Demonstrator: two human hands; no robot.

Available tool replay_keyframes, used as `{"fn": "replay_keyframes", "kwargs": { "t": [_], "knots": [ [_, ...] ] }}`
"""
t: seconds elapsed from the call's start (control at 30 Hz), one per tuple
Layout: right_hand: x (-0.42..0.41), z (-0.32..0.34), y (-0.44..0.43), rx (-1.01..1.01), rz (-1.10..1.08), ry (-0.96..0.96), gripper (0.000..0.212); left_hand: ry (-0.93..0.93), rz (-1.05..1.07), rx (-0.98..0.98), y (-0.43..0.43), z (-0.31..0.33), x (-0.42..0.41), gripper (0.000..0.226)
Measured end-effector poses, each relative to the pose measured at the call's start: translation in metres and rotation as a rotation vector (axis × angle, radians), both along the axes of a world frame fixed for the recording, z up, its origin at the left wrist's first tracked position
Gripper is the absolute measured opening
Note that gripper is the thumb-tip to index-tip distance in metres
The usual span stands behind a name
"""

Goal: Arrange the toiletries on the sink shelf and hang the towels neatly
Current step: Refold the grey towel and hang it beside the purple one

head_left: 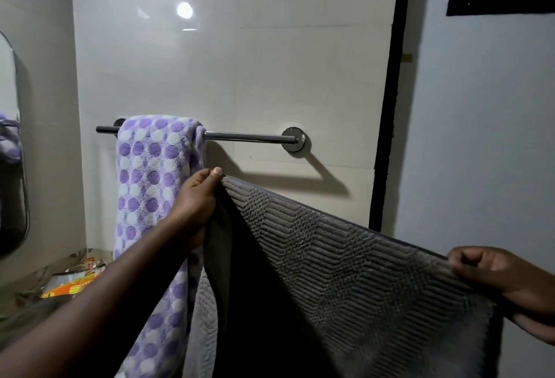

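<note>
The grey towel (345, 272), ribbed in a zigzag weave, is held spread in the air below and in front of the chrome towel rail (249, 137), not yet touching it; its top edge slopes from upper left to lower right, with a dark fold hanging down near the left corner. It looks soft and limp with some weight, likely to sag between the grips, so the top edge near its two corners seems the sensible hold for lifting it over the bare right part of the rail. The purple polka-dot towel (150, 191) is draped over the rail's left part, hanging long and straight. The left hand (196, 194) pinches the grey towel's upper left corner between thumb and fingers, just beside the dotted towel. The right hand (492, 272) is closed in a fist round the towel's upper right edge. At lower left lies an orange packet (75, 283) on the sink shelf (21, 287).
</note>
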State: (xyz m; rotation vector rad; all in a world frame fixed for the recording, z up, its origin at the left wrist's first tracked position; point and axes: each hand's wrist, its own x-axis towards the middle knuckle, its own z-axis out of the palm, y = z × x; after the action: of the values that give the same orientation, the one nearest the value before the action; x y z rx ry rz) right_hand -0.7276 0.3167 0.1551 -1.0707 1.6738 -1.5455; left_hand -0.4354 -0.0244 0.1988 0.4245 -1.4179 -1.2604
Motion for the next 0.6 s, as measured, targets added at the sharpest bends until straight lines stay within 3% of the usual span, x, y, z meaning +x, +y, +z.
{"fn": "replay_keyframes", "kwargs": {
  "t": [0.1,0.23,0.43,0.53,0.6],
  "knots": [
    [0.037,0.008,-0.035,-0.126,-0.018,-0.011,0.031,-0.086,-0.176,0.048,0.035,-0.002,-0.022,0.019],
    [0.089,0.027,-0.088,-0.247,0.007,0.048,0.026,-0.176,-0.51,-0.029,0.084,-0.008,-0.063,0.015],
    [0.108,0.053,-0.105,-0.341,-0.091,0.011,0.016,-0.397,-0.292,-0.474,0.084,-0.01,-0.075,0.018],
    [0.094,0.061,-0.089,-0.365,-0.191,-0.019,0.009,-0.641,-0.131,-0.765,0.069,-0.003,-0.045,0.037],
    [0.082,0.065,-0.078,-0.383,-0.24,-0.031,0.007,-0.837,-0.21,-0.821,0.057,0.002,-0.026,0.039]
  ]
}}
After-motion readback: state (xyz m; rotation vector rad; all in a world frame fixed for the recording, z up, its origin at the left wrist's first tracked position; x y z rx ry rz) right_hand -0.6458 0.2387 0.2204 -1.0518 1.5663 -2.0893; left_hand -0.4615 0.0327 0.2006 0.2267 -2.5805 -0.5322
